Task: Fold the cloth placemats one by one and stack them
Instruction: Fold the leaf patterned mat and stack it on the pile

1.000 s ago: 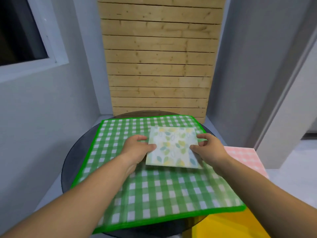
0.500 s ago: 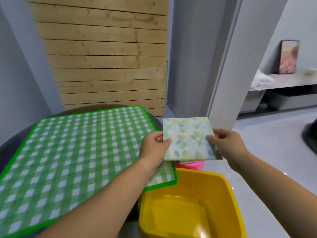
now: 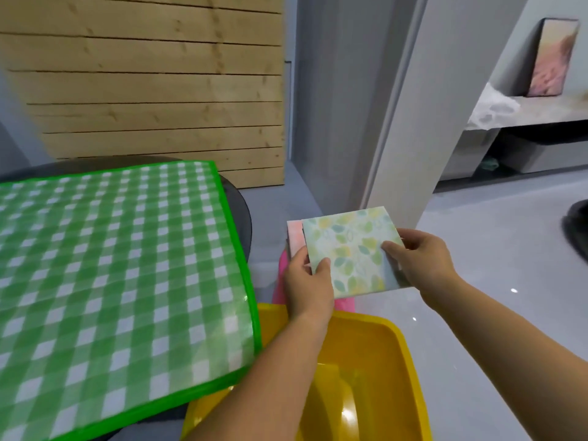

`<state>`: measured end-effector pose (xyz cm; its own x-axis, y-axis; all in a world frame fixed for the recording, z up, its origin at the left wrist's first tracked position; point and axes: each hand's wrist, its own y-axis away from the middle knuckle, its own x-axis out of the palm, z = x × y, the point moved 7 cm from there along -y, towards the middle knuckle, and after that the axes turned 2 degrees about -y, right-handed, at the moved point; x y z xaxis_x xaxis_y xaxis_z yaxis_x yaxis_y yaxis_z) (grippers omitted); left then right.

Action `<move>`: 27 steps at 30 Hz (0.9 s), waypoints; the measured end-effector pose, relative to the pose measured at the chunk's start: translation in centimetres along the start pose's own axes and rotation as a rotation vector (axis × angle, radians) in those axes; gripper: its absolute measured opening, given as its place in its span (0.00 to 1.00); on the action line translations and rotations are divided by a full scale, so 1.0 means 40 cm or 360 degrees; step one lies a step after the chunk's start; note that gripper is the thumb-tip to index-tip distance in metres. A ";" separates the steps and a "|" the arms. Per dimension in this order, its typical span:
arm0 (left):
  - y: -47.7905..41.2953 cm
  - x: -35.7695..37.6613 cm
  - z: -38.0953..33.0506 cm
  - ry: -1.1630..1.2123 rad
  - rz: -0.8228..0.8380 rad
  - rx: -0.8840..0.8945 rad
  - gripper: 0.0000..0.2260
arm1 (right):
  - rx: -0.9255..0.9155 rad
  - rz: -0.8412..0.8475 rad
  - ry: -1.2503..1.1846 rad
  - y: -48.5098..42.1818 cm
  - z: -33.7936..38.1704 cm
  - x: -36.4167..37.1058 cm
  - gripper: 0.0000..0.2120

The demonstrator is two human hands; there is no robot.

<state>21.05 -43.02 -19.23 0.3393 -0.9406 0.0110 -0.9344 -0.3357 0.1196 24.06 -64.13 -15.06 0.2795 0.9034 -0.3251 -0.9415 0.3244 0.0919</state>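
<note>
A folded placemat with a green and yellow leaf print (image 3: 351, 249) hangs in the air to the right of the table. My left hand (image 3: 307, 281) pinches its left edge, thumb on top. My right hand (image 3: 420, 256) grips its right edge. Just under it lies a folded pink checked placemat (image 3: 295, 234), only a strip of which shows at the left. That pink mat rests on a pink stool or stand (image 3: 281, 281), mostly hidden by my hands.
A green gingham cloth with a bright green border (image 3: 121, 281) covers the round dark table (image 3: 237, 198) at the left. A yellow plastic tub (image 3: 381, 377) stands below my forearms. A grey pillar (image 3: 413, 106) and grey floor lie to the right.
Both hands lifted the leaf-print placemat off the green cloth and carried it right, off the table. It now sits lower, over the pink checked placemat.
</note>
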 end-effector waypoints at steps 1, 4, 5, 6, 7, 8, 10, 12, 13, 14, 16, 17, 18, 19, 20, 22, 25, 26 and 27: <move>-0.029 0.004 0.012 -0.0064 -0.0042 0.0035 0.09 | -0.0014 0.0012 0.0002 -0.027 -0.011 0.018 0.15; -0.126 0.014 0.048 -0.0327 -0.0182 0.0132 0.15 | -0.0050 0.0063 0.0003 -0.099 -0.038 0.079 0.16; -0.152 0.019 0.059 -0.0386 -0.0215 0.0135 0.17 | -0.0057 0.0073 0.0010 -0.122 -0.047 0.099 0.16; -0.177 0.025 0.071 -0.0434 -0.0241 0.0130 0.19 | -0.0063 0.0083 0.0019 -0.144 -0.056 0.117 0.15; -0.202 0.031 0.084 -0.0479 -0.0257 0.0123 0.20 | -0.0067 0.0097 0.0028 -0.164 -0.067 0.134 0.14; -0.225 0.036 0.095 -0.0520 -0.0264 0.0115 0.21 | -0.0068 0.0108 0.0034 -0.183 -0.078 0.150 0.12; -0.262 0.041 0.117 -0.0583 -0.0261 0.0074 0.20 | -0.0067 0.0127 0.0057 -0.213 -0.098 0.174 0.09; -0.283 0.037 0.136 -0.0642 -0.0262 0.0023 0.17 | -0.0062 0.0138 0.0086 -0.234 -0.117 0.193 0.10; -0.288 0.033 0.144 -0.0665 -0.0265 0.0010 0.17 | -0.0059 0.0145 0.0101 -0.241 -0.123 0.202 0.10; -0.292 0.030 0.157 -0.0694 -0.0262 0.0001 0.19 | -0.0060 0.0151 0.0112 -0.246 -0.128 0.209 0.12; -0.296 0.028 0.183 -0.0756 -0.0235 -0.0015 0.23 | -0.0091 0.0150 0.0160 -0.251 -0.137 0.219 0.13; -0.296 0.028 0.192 -0.0775 -0.0227 -0.0026 0.24 | -0.0117 0.0148 0.0201 -0.251 -0.141 0.222 0.14; -0.297 0.027 0.197 -0.0782 -0.0219 -0.0028 0.24 | -0.0139 0.0143 0.0239 -0.251 -0.145 0.224 0.15; -0.296 0.029 0.196 -0.0780 -0.0205 -0.0021 0.24 | -0.0151 0.0133 0.0266 -0.251 -0.150 0.224 0.15; -0.296 0.033 0.194 -0.0763 -0.0183 -0.0008 0.23 | -0.0155 0.0122 0.0290 -0.251 -0.155 0.225 0.16; -0.295 0.039 0.194 -0.0715 -0.0134 -0.0005 0.19 | -0.0162 0.0097 0.0335 -0.252 -0.165 0.226 0.18; -0.296 0.044 0.202 -0.0677 -0.0088 0.0009 0.17 | -0.0185 0.0066 0.0363 -0.251 -0.172 0.231 0.19; -0.295 0.044 0.200 -0.0676 -0.0083 0.0024 0.17 | -0.0192 0.0059 0.0368 -0.250 -0.173 0.234 0.20; -0.294 0.045 0.198 -0.0680 -0.0077 0.0038 0.17 | -0.0201 0.0051 0.0372 -0.249 -0.174 0.235 0.20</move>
<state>31.78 -41.18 -28.48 0.3119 -0.8585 -0.4070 -0.9225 -0.3762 0.0866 34.75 -60.80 -25.58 0.2121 0.8187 -0.5337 -0.9693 0.2459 -0.0079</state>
